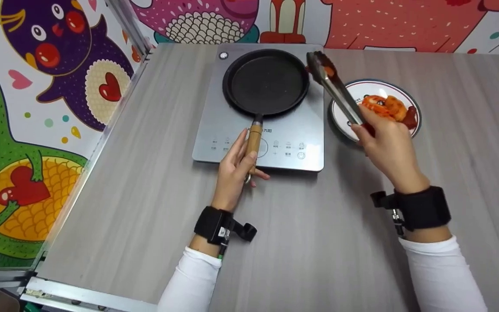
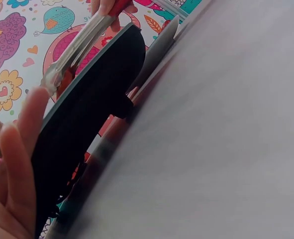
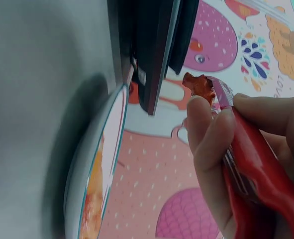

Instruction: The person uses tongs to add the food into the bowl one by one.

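A black frying pan (image 1: pixel 269 82) sits on the silver induction cooker, its inside bare. My left hand (image 1: pixel 231 171) holds its wooden handle (image 1: pixel 254 136), thumb on top and fingers along the side and beneath. In my right hand (image 1: pixel 390 145) are metal tongs (image 1: pixel 340 93) with red grips (image 3: pixel 258 159). Their tips, just right of the pan's rim, pinch a reddish-brown piece of food (image 3: pixel 200 85), partly hidden by the tongs in the head view. Below the right hand, a white plate (image 1: pixel 342 119) bears orange and reddish food pieces (image 1: pixel 394 108), partly covered by that hand.
The induction cooker (image 1: pixel 210 117) has touch controls along its front. It stands on a grey wood-grain table (image 1: pixel 301 242). Cartoon-painted panels (image 1: pixel 206 21) rise behind and at the left, with a metal frame strip (image 1: pixel 98 151) along the left edge.
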`<state>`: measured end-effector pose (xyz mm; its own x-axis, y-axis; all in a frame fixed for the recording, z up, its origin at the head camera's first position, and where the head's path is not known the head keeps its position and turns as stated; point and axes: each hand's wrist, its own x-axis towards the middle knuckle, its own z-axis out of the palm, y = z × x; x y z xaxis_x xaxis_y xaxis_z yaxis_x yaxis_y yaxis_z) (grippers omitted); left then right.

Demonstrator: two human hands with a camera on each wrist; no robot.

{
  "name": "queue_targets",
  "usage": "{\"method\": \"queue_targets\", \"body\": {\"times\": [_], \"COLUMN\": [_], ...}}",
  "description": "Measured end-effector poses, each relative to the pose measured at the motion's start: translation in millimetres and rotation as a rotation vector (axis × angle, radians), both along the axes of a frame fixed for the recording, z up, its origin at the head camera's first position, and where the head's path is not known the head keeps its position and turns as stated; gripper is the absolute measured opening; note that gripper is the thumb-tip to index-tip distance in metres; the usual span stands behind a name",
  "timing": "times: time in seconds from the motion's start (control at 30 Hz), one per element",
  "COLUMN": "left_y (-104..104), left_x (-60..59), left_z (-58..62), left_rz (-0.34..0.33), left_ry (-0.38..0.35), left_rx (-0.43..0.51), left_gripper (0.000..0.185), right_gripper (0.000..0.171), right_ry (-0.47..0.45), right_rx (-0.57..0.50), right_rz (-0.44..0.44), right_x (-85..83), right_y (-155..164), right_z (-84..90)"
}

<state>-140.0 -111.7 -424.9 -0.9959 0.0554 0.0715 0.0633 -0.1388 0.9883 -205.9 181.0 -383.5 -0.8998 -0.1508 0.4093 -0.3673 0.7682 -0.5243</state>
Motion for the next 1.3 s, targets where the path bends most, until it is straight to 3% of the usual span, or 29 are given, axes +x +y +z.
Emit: {"method": "queue_targets", "body": {"times": [0.1, 0.27, 0.5, 0.7, 0.93, 1.3], "left_y": [0, 1, 1, 0, -1, 0], "left_x": [-0.1, 2.2, 2.2, 2.6, 2.2, 1.5], "left_z": [0.2, 6.1, 5.1, 5.2, 6.0, 5.8], "left_rz": [0.002, 0.001, 0.001, -0.004, -0.003, -0.009], "left_ry": [-0.005, -0.011, -0.004, -0.007, -0.012, -0.012], "left_rx": [-0.002, -0.022, -0.015, -0.012, -0.017, -0.024], "left_gripper": [0.061, 0.059, 0.058, 0.057, 0.057, 0.058], "right_gripper": [0.042, 0.041, 0.041, 0.042, 0.043, 0.043], "right_ry": [0.011, -0.047, -0.009, -0.048, -0.083, -0.076], "right_rx": [-0.004, -0.027, -0.031, -0.06, -0.092, -0.047], "right_rz": [0.03, 0.071, 0.094, 0.094, 0.089, 0.125], "right_x": [-2.0, -3.2, -8.0, -9.6, -10.8, -7.9], "right_y": [-11, -31, -63, -82, -96, -102], "right_z": [0.0, 0.9, -0.8, 0.4, 0.7, -5.6]}}
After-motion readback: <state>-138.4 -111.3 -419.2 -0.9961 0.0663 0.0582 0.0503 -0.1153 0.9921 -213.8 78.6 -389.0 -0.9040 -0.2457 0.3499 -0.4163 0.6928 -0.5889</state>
